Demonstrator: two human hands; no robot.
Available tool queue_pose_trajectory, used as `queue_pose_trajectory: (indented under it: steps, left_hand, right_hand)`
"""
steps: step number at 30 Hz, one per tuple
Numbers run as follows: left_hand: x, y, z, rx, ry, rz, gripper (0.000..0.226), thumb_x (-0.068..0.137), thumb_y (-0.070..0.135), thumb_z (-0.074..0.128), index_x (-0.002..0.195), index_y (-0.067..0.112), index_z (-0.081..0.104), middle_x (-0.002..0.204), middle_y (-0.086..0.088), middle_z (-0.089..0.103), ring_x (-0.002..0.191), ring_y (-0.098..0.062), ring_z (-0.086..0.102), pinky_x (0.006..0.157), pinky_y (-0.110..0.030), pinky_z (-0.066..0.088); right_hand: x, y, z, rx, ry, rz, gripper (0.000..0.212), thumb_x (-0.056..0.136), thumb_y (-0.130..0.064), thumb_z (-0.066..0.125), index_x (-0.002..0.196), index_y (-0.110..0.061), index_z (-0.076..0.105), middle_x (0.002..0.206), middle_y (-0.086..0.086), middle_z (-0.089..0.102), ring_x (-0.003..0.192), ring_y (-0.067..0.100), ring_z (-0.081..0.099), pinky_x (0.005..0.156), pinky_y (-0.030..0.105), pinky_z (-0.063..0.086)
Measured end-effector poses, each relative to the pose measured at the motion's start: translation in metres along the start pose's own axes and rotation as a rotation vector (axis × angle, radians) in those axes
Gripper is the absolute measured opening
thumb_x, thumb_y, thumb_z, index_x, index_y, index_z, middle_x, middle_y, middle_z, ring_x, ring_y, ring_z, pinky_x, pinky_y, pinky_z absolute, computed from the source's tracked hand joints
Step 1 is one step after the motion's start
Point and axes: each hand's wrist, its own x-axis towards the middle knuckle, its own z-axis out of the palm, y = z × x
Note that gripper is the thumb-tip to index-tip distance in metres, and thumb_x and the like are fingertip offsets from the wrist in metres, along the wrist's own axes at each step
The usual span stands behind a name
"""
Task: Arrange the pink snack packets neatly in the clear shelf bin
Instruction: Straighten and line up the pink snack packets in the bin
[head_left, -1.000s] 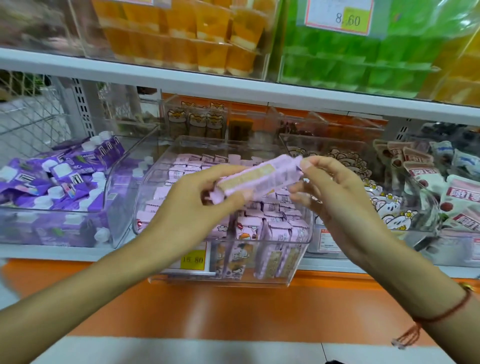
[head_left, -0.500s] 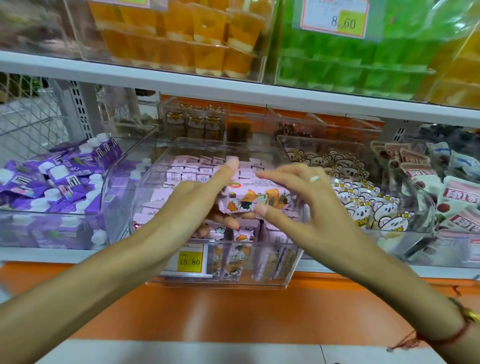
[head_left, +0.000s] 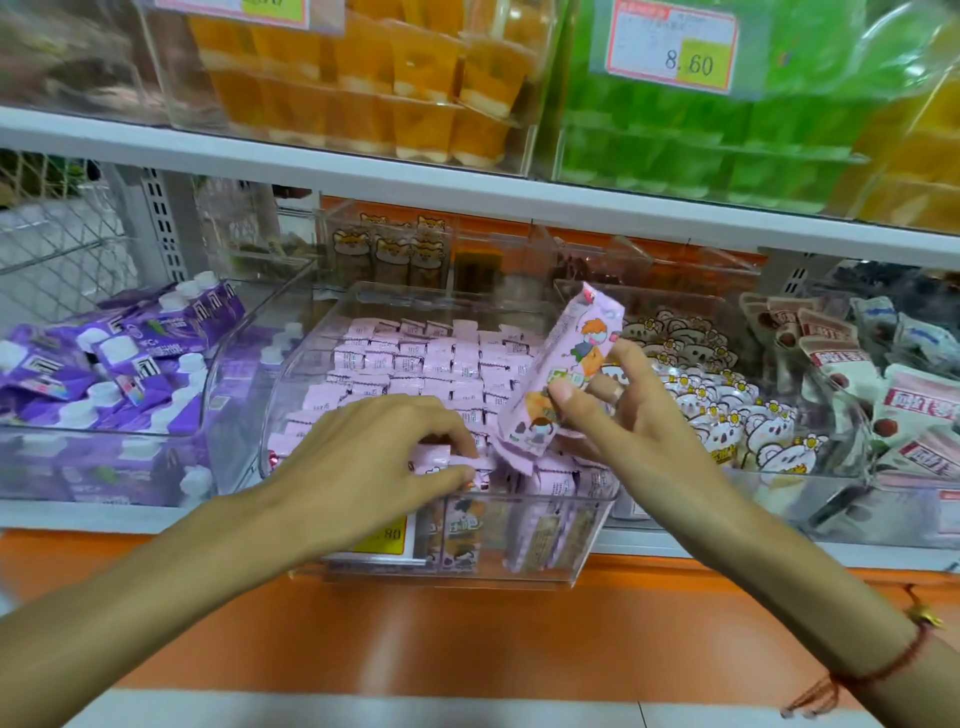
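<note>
From my head camera, my right hand (head_left: 618, 415) pinches one pink packet (head_left: 563, 371) between thumb and fingers, holding it tilted, its top end leaning up and to the right, its lower end just over the front row of the bin (head_left: 519, 571). There is a ring on one finger of that hand and a red string bracelet (head_left: 878, 670) on the wrist.

My left hand (head_left: 374, 457) reaches into the front of the bin with fingers curled down onto the tops of the standing packets (head_left: 441, 364), thumb and forefinger gripping the top edge of one near the front wall. The packets fill the clear bin in upright rows from back to front; those at the front show through the clear wall, beside a yellow price tag (head_left: 384, 540) partly hidden by my wrist.

The bin sits on the middle shelf. To its left is a bin of purple pouches (head_left: 119, 358) with white caps; to its right, a bin of white cartoon-print packets (head_left: 727, 410), and further right, white and red packs (head_left: 883, 395). On the shelf above are orange cups (head_left: 395, 88), green cups (head_left: 701, 140), and a price label (head_left: 675, 47) reading 8.60. An orange ledge (head_left: 467, 634) runs below the shelf.
</note>
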Motion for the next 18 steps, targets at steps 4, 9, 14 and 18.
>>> queue_pose_trajectory:
  steps: [4,9,14,18]
  left_hand:
    - [0.003,-0.007,-0.006,-0.033,-0.064,-0.064,0.008,0.078,0.054,0.063,0.084,0.049,0.060,0.081,0.031,0.057,0.078,0.017,0.048,0.061,-0.013,0.034]
    - [0.004,-0.007,-0.006,-0.024,-0.094,-0.056,0.008,0.080,0.055,0.061,0.086,0.051,0.058,0.078,0.031,0.053,0.076,0.014,0.047,0.063,-0.016,0.035]
    - [0.001,-0.005,-0.005,-0.015,-0.073,-0.061,0.009,0.082,0.054,0.059,0.088,0.048,0.055,0.076,0.031,0.052,0.075,0.006,0.051,0.062,-0.021,0.039]
    - [0.000,-0.004,-0.004,-0.012,-0.054,-0.090,0.012,0.080,0.053,0.061,0.082,0.047,0.050,0.076,0.027,0.055,0.065,0.012,0.048,0.056,-0.016,0.032]
  right_hand:
    - [-0.002,0.002,0.009,-0.061,-0.022,-0.055,0.069,0.084,-0.031,0.059,0.136,-0.048,0.017,0.121,-0.018,0.052,0.099,0.008,0.068,0.087,0.024,0.054]
    - [-0.002,0.003,0.014,-0.450,-0.053,-0.139,0.056,0.092,-0.026,0.059,0.129,-0.048,0.023,0.107,-0.031,0.050,0.083,0.001,0.067,0.078,0.022,0.050]
    - [-0.004,0.001,0.008,-0.921,-0.046,-0.318,0.032,0.082,-0.036,0.069,0.099,-0.033,0.043,0.105,-0.015,0.047,0.088,0.005,0.045,0.071,0.024,0.036]
    - [-0.004,0.003,0.000,-1.119,-0.068,-0.279,0.024,0.085,-0.040,0.064,0.103,-0.023,0.066,0.101,-0.007,0.049,0.091,0.008,0.039,0.070,0.023,0.026]
